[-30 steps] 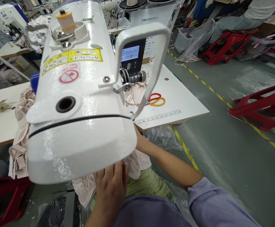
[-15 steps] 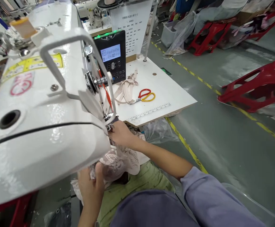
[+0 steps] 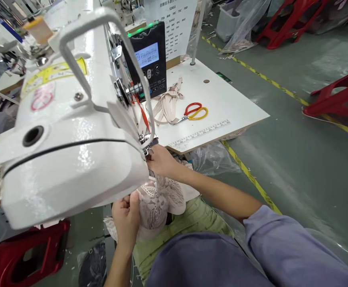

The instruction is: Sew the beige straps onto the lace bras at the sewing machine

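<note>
A large white sewing machine (image 3: pixel 69 135) fills the left of the view, its head close to the camera. Below its front end my left hand (image 3: pixel 126 221) is closed on a piece of pale pink lace fabric (image 3: pixel 159 201) that hangs over my lap. My right hand (image 3: pixel 159 161) reaches under the machine's needle end, its fingers closed against the fabric there; the fingertips are partly hidden by the machine.
On the white table (image 3: pixel 222 99) lie red-and-yellow scissors (image 3: pixel 195 111) and a bundle of beige straps (image 3: pixel 166 103), next to a black control panel (image 3: pixel 148 59). Red plastic stools stand on the grey floor at right (image 3: pixel 338 99) and lower left (image 3: pixel 21 259). A yellow floor line (image 3: pixel 252 179) runs past the table.
The camera has swung left to right round the machine head. My right hand came into sight at the needle end. My left hand went from lying flat to gripping the lace.
</note>
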### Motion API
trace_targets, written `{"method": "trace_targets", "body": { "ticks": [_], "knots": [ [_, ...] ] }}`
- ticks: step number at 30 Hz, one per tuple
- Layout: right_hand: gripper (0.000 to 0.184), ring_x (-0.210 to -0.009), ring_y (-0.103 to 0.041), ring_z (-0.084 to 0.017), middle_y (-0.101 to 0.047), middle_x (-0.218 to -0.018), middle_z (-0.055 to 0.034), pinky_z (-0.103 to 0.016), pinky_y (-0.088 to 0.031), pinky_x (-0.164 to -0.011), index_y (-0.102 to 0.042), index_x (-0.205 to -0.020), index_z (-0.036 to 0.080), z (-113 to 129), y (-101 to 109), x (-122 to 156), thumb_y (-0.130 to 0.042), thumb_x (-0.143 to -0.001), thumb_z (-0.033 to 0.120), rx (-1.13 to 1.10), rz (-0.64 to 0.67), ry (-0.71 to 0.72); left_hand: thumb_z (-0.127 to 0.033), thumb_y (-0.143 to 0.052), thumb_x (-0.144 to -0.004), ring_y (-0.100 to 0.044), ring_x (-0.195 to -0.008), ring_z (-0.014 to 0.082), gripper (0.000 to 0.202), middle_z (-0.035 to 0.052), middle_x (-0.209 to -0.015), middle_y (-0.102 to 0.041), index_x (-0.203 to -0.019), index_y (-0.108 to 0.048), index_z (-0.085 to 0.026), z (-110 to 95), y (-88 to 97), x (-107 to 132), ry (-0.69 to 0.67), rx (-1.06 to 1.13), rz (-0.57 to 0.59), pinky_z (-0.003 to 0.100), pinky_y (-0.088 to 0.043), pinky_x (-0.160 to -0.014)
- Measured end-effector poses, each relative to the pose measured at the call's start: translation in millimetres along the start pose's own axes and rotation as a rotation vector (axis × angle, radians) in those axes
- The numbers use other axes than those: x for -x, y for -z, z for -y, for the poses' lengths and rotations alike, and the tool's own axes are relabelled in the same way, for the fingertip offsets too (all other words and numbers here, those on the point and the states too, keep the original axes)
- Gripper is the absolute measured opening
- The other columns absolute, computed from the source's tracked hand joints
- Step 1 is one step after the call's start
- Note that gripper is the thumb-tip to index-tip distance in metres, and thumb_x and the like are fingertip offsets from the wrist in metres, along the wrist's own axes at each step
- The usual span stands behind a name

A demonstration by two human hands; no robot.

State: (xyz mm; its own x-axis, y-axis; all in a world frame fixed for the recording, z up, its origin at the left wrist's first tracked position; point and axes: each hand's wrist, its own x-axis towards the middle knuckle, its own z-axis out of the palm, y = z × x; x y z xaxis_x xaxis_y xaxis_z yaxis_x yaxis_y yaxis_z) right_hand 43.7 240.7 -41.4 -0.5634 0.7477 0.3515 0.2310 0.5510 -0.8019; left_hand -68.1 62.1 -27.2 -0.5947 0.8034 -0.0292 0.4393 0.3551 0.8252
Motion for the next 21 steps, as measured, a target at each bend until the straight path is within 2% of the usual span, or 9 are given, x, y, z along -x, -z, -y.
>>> {"method": "trace_targets", "body": {
  "ticks": [3,7,9,12,15,21],
  "knots": [
    [0.016,-0.091,-0.059,-0.022,-0.061,-0.111,-0.0075,-0.03,-0.044,-0.072,-0.061,-0.097,0.02,0,0,0,-0.057,-0.082,0.015,-0.012,-0.002,0.002,-0.04,-0.059,-0.087,-0.042,-0.045,0.0114,0.036,-0.005,-0.048,-0.044,-0.057,-0.053,-0.021,-3,-0.7,0,-0.086,-0.102,-0.032,0.023,-0.033,-0.045],
    [0.017,-0.095,-0.058,-0.022,-0.061,-0.111,-0.0065,-0.031,-0.046,-0.078,-0.06,-0.095,0.02,-1,1,0,-0.056,-0.08,0.012,-0.052,-0.017,0.003,-0.039,-0.058,-0.088,-0.06,-0.068,0.0156,0.043,0.0027,-0.07,-0.064,-0.049,-0.049,-0.021,-6,-1.8,-1,-0.218,-0.216,-0.087,0.024,-0.043,-0.059],
    [0.017,-0.094,-0.058,-0.022,-0.061,-0.108,-0.006,-0.031,-0.047,-0.078,-0.06,-0.092,0.02,-1,2,0,-0.057,-0.078,0.012,-0.064,-0.019,0.011,-0.038,-0.058,-0.087,-0.063,-0.074,0.0172,0.032,0.0031,-0.075,-0.067,-0.06,-0.057,-0.021,-7,-2.4,-1,-0.222,-0.23,-0.111,0.024,-0.045,-0.063],
    [0.016,-0.097,-0.058,-0.022,-0.06,-0.107,-0.0056,-0.032,-0.047,-0.081,-0.059,-0.091,0.02,-1,5,0,-0.057,-0.078,0.012,-0.071,-0.032,0.04,-0.039,-0.06,-0.086,-0.062,-0.064,0.0165,0.019,-0.0013,-0.063,-0.062,-0.081,-0.06,-0.021,-10,-2.4,0,-0.18,-0.201,-0.094,0.024,-0.043,-0.058],
    [0.018,-0.099,-0.057,-0.022,-0.059,-0.11,-0.0058,-0.032,-0.047,-0.083,-0.058,-0.092,0.02,-1,8,0,-0.054,-0.078,0.01,-0.082,-0.038,0.046,-0.041,-0.059,-0.086,-0.058,-0.058,0.0156,0.02,-0.0033,-0.059,-0.057,-0.085,-0.058,-0.021,-12,-1.5,1,-0.14,-0.174,-0.05,0.023,-0.042,-0.055],
    [0.019,-0.096,-0.056,-0.02,-0.057,-0.106,-0.0052,-0.031,-0.046,-0.082,-0.057,-0.088,0.02,3,6,0,-0.053,-0.075,0.006,-0.112,-0.056,0.029,-0.047,-0.061,-0.084,-0.058,-0.06,0.0156,0.032,-0.0008,-0.07,-0.061,-0.098,-0.054,-0.018,-15,1.7,-5,-0.055,-0.087,0.008,0.023,-0.041,-0.053]
  ]
}}
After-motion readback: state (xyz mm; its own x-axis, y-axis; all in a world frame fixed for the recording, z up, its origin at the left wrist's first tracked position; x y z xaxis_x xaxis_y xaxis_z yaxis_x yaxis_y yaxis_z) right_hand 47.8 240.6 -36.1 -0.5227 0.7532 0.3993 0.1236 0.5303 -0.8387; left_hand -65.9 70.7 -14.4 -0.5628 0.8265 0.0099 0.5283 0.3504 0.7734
